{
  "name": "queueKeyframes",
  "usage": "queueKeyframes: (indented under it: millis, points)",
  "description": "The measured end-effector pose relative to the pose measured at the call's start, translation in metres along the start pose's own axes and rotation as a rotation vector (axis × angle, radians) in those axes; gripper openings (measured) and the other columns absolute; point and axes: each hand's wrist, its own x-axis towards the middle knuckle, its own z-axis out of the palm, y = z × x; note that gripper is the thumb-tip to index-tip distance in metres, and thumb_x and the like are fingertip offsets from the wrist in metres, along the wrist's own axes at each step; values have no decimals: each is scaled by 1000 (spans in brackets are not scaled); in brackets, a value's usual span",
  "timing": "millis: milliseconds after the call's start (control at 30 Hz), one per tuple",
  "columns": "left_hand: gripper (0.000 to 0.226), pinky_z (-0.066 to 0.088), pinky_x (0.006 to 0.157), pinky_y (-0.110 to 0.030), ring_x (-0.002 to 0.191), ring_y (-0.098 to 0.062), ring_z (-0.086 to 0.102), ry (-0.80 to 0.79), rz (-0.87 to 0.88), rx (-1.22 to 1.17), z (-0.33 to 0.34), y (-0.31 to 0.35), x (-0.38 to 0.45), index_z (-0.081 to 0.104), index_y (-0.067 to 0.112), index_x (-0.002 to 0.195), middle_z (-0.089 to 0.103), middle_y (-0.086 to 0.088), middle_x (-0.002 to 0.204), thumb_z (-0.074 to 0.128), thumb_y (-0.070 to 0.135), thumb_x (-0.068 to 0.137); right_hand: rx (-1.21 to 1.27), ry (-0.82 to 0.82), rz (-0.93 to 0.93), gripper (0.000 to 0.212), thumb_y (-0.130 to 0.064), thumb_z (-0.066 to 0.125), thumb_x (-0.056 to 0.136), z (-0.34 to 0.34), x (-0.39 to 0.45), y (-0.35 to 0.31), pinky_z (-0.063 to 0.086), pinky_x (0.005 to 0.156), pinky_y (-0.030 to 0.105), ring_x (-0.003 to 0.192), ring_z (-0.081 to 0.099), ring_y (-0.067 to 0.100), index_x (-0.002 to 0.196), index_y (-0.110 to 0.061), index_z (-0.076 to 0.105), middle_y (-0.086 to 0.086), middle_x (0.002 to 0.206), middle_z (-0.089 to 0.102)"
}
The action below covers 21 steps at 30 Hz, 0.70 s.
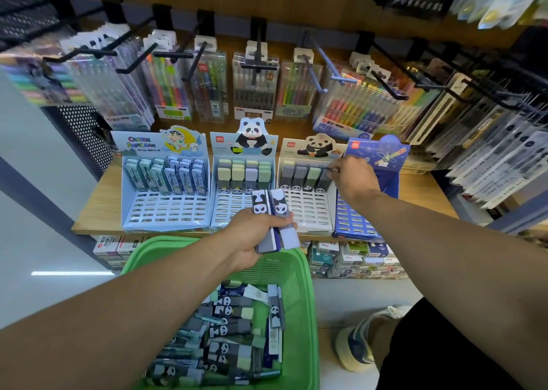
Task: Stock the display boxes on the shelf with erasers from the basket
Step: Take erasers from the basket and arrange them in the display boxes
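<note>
Seating an eraser into the third panda display box (308, 208) with my right hand (353, 179), fingertips pinching it. My left hand (255, 235) is gripping two panda erasers (274, 220) as ready stock above the green basket (299, 271).

Display boxes (166, 194): I count four on the shelf.
Erasers in my left hand (274, 220): two.
Green basket (299, 294): one.
Hands I see: two.

Right hand (354, 180) fingers hidden behind its back; basket (299, 286) cut off at bottom edge.
</note>
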Motion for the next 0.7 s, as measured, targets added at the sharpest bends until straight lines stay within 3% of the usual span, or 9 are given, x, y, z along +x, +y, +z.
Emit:
queueKeyframes:
  millis: [100,167,267,333,467,567,700]
  points:
    - [29,56,63,-34,78,-23,67,103,17,13,-5,3,2,63,4,109,72,-13,99,75,3,82,183,-58,-50,23,-34,64,97,-9,-13,-21,55,70,35,81,67,24,80,-20,69,3,83,69]
    - [21,57,58,-31,77,-23,68,144,35,-31,-9,6,3,64,7,102,71,-11,95,74,3,83,444,-350,-41,39,-48,65,95,-16,-33,-46,58,67,35,72,68,22,73,-16,62,7,74,69]
    - [13,55,45,-26,70,-20,68,221,77,-103,-14,11,5,64,7,92,71,-9,87,73,2,84,633,-840,-36,44,-52,64,92,-21,-60,-75,60,68,34,72,70,23,88,-9,61,12,78,72]
    - [13,55,45,-26,66,-20,69,258,93,-134,-18,13,6,67,5,96,73,-10,87,73,3,84,667,-943,-69,36,-36,75,88,-18,-72,-86,61,70,31,75,73,24,99,-6,59,16,83,73]
    - [16,62,57,-33,73,-21,71,264,106,-204,-24,16,7,67,1,102,73,-13,92,70,1,87,840,-849,17,28,-3,77,85,-6,-78,-91,63,72,30,74,73,23,103,-6,55,20,87,73]
    - [9,62,70,-38,78,-23,69,241,81,-224,-29,17,5,64,1,97,70,-14,93,68,1,89,993,-712,133,16,0,74,86,-6,-69,-86,62,81,33,80,73,24,95,-5,62,16,89,73]
    - [8,61,62,-34,66,-18,61,223,-18,-141,-40,15,5,60,5,96,62,-8,80,63,12,96,1121,-413,156,16,-6,76,85,-12,-48,-68,61,81,29,81,69,21,101,-3,75,14,94,75]
